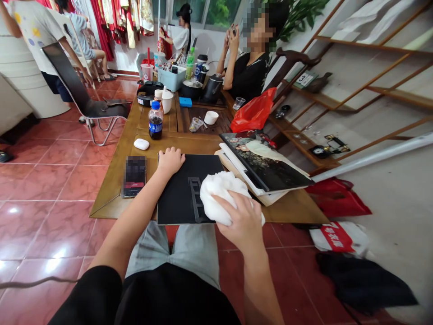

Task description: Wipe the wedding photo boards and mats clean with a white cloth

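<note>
A black picture frame lies face down near the table's front edge, its stand strut showing on the back. My left hand grips the frame's far left part, its fingers curled at the far edge. In my right hand is a bunched white cloth, pressed against the right side of the frame's back. The cloth covers that side, so the frame's surface there is hidden. To the right, a stack of picture panels lies tilted, with a dark picture on top.
Left of the frame are a phone, a white earbud case and a cola bottle. A red plastic bag and white cup stand beyond. A person sits at the table's far right side; shelves line the right wall.
</note>
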`<action>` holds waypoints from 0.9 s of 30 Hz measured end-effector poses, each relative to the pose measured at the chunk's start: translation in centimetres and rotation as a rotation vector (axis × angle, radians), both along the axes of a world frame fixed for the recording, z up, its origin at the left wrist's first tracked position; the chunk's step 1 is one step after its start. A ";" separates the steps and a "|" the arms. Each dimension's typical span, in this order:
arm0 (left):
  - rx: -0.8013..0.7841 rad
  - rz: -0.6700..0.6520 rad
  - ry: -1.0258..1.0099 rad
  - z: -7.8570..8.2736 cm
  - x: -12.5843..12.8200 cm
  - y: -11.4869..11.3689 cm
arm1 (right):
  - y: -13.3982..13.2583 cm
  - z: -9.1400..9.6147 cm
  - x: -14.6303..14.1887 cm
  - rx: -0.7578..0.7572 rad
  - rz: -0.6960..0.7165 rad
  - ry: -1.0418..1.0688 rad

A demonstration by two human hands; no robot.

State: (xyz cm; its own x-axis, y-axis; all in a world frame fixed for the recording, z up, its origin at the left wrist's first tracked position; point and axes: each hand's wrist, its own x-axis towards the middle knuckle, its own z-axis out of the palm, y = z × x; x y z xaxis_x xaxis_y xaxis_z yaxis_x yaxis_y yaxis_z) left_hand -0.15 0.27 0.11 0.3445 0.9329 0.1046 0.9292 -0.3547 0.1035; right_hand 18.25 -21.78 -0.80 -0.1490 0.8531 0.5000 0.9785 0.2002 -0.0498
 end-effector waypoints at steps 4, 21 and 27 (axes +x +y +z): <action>0.006 -0.002 0.002 -0.1 0.0 0.0 | 0.7 0.4 -2.1 -0.040 0.059 0.048; -0.032 0.003 0.012 0.5 0.0 -0.1 | 2.5 1.3 -9.0 -0.215 0.425 0.069; -0.028 0.005 0.012 0.4 0.0 0.0 | 2.9 2.0 -6.8 -0.193 0.403 0.095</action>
